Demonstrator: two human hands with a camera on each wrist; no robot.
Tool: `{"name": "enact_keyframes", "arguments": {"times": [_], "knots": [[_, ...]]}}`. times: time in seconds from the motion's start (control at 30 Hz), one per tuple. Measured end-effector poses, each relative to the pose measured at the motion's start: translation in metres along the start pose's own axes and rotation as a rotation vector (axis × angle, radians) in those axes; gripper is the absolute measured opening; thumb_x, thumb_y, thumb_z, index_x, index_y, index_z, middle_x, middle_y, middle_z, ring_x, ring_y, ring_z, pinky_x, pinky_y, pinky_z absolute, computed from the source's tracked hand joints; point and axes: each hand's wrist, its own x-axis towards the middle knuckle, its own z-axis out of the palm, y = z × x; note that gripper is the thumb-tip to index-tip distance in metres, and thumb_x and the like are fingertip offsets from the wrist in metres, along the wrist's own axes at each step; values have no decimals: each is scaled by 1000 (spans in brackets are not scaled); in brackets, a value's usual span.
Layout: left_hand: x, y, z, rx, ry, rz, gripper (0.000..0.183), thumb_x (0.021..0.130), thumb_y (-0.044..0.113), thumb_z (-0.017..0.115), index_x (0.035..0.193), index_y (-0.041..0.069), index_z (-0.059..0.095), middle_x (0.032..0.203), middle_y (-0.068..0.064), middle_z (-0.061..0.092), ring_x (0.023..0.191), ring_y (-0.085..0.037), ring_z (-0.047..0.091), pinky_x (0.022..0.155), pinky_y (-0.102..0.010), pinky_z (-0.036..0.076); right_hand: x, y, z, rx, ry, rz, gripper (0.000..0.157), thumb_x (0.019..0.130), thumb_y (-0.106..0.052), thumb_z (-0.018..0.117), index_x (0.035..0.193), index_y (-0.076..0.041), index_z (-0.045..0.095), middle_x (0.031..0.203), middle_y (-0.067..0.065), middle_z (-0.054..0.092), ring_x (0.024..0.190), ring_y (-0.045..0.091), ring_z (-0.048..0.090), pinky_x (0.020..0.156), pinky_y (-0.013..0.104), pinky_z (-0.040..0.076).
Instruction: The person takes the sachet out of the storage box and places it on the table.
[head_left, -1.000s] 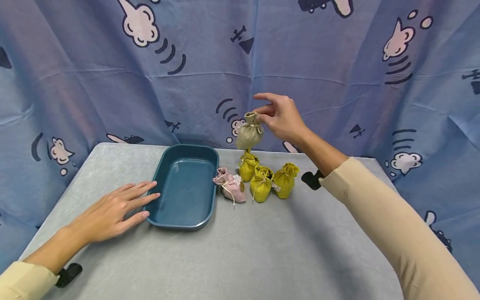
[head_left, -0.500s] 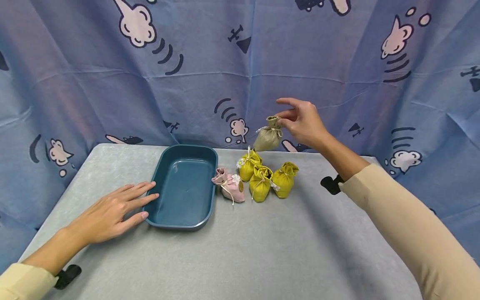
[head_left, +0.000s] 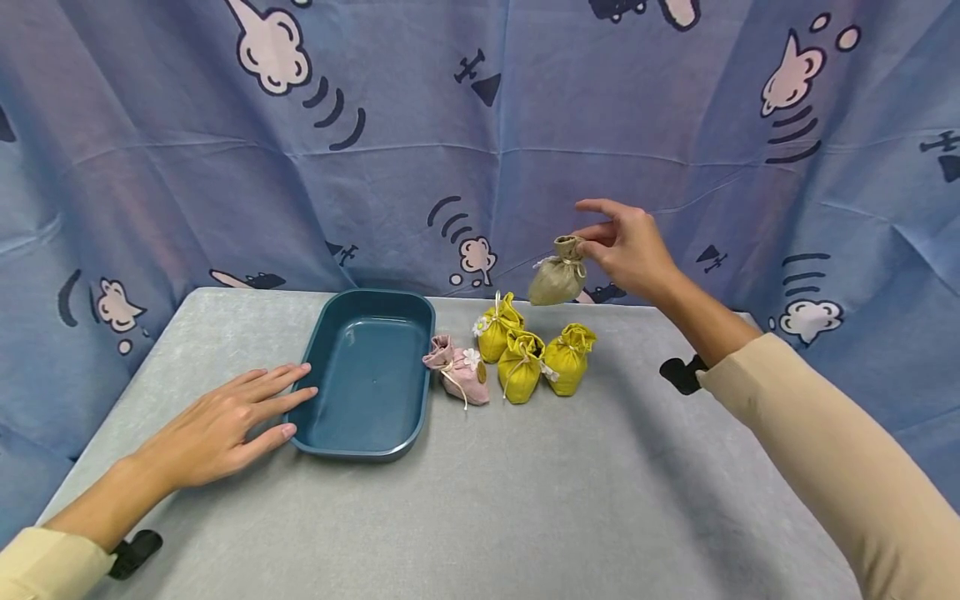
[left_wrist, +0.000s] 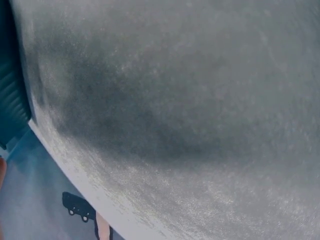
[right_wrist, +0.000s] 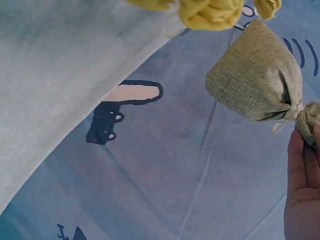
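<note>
My right hand [head_left: 633, 250] pinches a grey-green drawstring pouch [head_left: 557, 273] by its gathered neck, holding it in the air above the back of the table. In the right wrist view the pouch [right_wrist: 257, 75] hangs from the fingers, its tie string showing. My left hand [head_left: 225, 425] lies with fingers spread, fingertips on the left rim of a dark teal tray [head_left: 411, 437]. A pink pouch [head_left: 463, 382] leans beside the tray's right side. Several yellow pouches, among them one nearest the front [head_left: 521, 371], stand just right of it.
The grey table [head_left: 480, 500] ends at a blue printed curtain [head_left: 405, 108] close behind it. In the left wrist view only the tabletop [left_wrist: 200, 90], part of the teal tray [left_wrist: 12, 85] and some curtain show clearly.
My right hand has moved to the right with the grey-green pouch, from above the rearmost yellow pouch to a place behind the yellow group. The left hand stays on the tray's rim.
</note>
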Motion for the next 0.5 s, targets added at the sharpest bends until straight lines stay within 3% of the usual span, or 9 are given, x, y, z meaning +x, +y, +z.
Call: {"name": "enact_keyframes", "arguments": {"times": [0.5], "knots": [[-1,-1,1,-6,-3,-5,52,93,27,70,142,16,58,152,-9,46,139,-26,43,120,-20,12,-14,25,28,3,-94,26,53,92,10,64,142,1,51,109,23,71,99,34,71,64,18,48]]}}
